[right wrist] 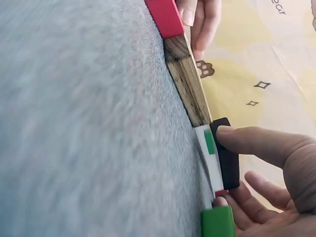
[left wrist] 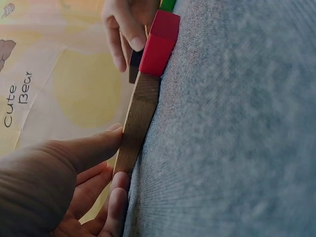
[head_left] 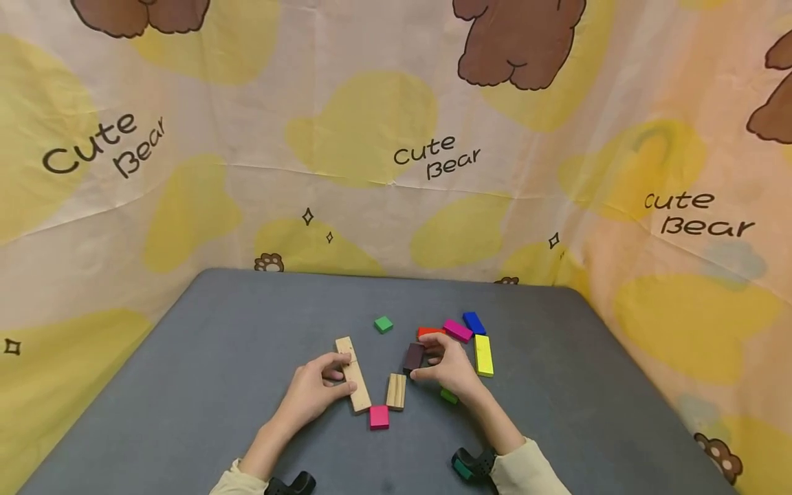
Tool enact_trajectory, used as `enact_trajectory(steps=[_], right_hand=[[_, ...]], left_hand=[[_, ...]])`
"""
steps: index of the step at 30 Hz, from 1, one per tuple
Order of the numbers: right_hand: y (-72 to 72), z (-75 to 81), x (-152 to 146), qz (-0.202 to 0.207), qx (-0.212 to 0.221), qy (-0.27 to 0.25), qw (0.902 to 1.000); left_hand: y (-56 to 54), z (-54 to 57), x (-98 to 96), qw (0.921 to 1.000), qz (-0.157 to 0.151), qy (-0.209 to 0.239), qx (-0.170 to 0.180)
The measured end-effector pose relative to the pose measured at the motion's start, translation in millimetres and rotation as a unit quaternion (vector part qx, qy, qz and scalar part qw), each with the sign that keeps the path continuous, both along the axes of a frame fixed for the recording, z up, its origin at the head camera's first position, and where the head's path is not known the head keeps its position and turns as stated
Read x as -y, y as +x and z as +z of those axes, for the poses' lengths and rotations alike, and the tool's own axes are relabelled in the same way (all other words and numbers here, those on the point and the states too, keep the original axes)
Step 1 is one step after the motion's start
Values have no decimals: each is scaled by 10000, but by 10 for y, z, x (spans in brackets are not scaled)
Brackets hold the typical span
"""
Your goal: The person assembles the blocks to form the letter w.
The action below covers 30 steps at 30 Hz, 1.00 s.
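My left hand (head_left: 313,388) is at a line of light wooden blocks (head_left: 355,385), its thumb and fingertips pinching the left side. In the left wrist view, the thumb lies on the wood's upper edge and the other fingers curl by its side. My right hand (head_left: 452,364) pinches a dark, nearly black block (right wrist: 226,155) between thumb and fingers, tilted, just beyond a striped wooden block (head_left: 396,392). A pink-red block (head_left: 379,417) sits at the near end of the wooden pieces. Partly under the right hand's side shows a green block (right wrist: 218,221).
Beyond the right hand lie a red block (head_left: 430,332), a magenta block (head_left: 458,330), a blue block (head_left: 474,322) and a yellow block (head_left: 485,355). A small green block (head_left: 383,324) lies farther back. Patterned cloth (head_left: 371,227) hangs behind the grey table (head_left: 247,330).
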State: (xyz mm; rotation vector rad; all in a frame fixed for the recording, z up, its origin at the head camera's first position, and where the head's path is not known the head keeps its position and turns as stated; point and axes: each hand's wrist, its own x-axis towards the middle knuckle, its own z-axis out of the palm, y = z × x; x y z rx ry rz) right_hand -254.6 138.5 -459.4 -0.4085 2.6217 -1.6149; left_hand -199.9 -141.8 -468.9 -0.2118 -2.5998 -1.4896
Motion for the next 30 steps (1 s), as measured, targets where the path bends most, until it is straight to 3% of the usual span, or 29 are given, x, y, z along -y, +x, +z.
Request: enact_trajectory(steps=[5, 13, 19, 30], right_hand=[[-52, 9, 93, -166, 201, 43, 9997], [-120, 26, 140, -33, 479, -362, 9982], [-136, 12, 126, -59, 494, -596, 9970], [-127, -75, 148, 71, 377, -539, 9978]], left_hand=[[-11, -8, -1, 10000, 9, 7, 19], [-34, 23, 0, 10000, 22, 5, 18], [-37, 42, 1, 10000, -28, 14, -89], [-9, -33, 10, 10000, -79, 54, -14]])
